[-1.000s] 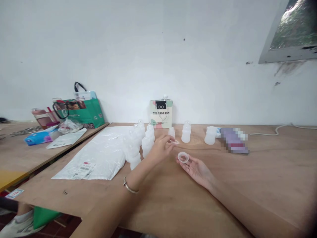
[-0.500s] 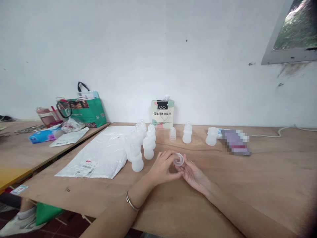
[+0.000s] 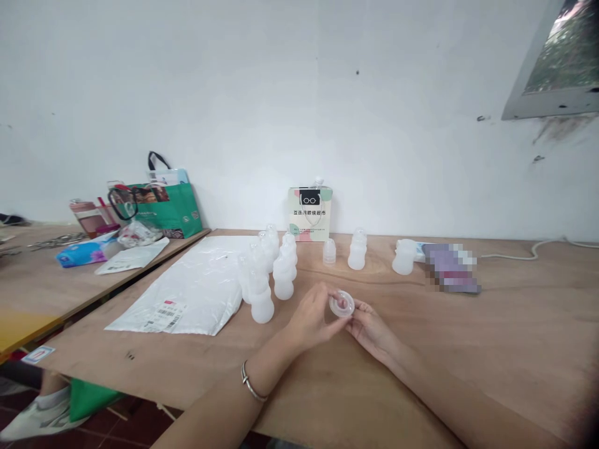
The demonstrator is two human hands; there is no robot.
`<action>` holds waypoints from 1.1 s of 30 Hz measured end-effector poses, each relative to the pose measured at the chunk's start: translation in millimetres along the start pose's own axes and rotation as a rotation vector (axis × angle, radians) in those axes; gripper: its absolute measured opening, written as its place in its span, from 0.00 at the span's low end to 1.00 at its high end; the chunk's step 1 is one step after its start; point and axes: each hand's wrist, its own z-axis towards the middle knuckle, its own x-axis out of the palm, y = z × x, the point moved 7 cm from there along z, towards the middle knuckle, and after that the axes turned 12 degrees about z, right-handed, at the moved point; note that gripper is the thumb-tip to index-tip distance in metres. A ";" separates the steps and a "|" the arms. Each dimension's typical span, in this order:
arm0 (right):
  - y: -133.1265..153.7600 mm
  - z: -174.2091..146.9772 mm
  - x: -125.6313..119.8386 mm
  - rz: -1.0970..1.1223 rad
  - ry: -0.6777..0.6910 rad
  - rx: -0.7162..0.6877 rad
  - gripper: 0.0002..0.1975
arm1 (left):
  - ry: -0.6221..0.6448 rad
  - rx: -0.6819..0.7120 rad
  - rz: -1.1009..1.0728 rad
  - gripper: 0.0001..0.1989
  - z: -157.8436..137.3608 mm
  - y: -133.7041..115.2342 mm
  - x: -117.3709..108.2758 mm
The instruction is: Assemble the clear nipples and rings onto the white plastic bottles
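Note:
Above the table, both my hands hold a small clear plastic ring-shaped piece (image 3: 343, 304), its round opening turned toward me. My left hand (image 3: 312, 317) grips its left side and lower edge between fingers and thumb. On the right edge, the fingers of my right hand (image 3: 372, 330) are pinched against the same piece. Several frosted white bottles with clear domed caps (image 3: 262, 305) stand in rows to the left. Beyond my hands are a clear cap (image 3: 329, 252), a capped bottle (image 3: 357, 252) and a frosted bottle without a domed cap (image 3: 403, 259).
A white plastic mailing bag (image 3: 187, 293) lies flat at the left of the table. By the wall stands a paper bag (image 3: 309, 215). A blurred purple item (image 3: 449, 268) and a white cable (image 3: 528, 254) lie right. A green bag (image 3: 180, 212) sits on the neighbouring table.
The clear ring-shaped piece has tilted to show its opening more fully. My left fingers have shifted around its rim, and my right fingers have closed in on its edge.

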 end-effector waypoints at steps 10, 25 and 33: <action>2.2 -3.5 7.2 -0.085 0.034 -0.090 0.06 | -0.042 -0.055 0.128 0.15 4.4 3.2 -3.4; 7.8 1.0 2.5 -0.189 -0.012 -0.095 0.08 | 0.029 -0.017 0.061 0.13 2.8 -8.7 -8.3; 37.7 -0.1 1.5 -0.565 -0.013 -0.303 0.12 | 0.104 -0.100 -0.014 0.17 3.1 9.3 -3.1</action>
